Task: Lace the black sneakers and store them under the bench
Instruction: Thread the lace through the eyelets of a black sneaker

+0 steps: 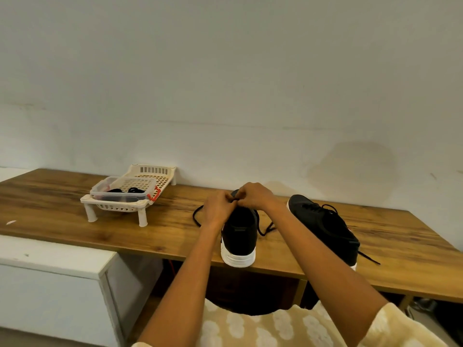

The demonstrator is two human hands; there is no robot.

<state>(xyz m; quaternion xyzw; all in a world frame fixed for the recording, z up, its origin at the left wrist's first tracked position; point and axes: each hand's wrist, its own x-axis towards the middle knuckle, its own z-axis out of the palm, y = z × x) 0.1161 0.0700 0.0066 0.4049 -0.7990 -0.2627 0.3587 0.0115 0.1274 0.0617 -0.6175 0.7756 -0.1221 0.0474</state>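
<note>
A black sneaker (239,234) with a white sole stands on the wooden bench top (62,216), heel toward me and slightly over the front edge. Over its front part, my left hand (218,209) and my right hand (254,196) meet and pinch its black lace (196,216), which loops out to the left and trails right of the shoe. A second black sneaker (325,226) lies to the right, laces threaded, one lace end hanging past the bench edge.
A cream plastic rack (150,176) stands at the back left, holding a clear plastic box (120,194) with dark laces inside. A white cabinet (50,271) sits lower left. Dark open space lies under the bench.
</note>
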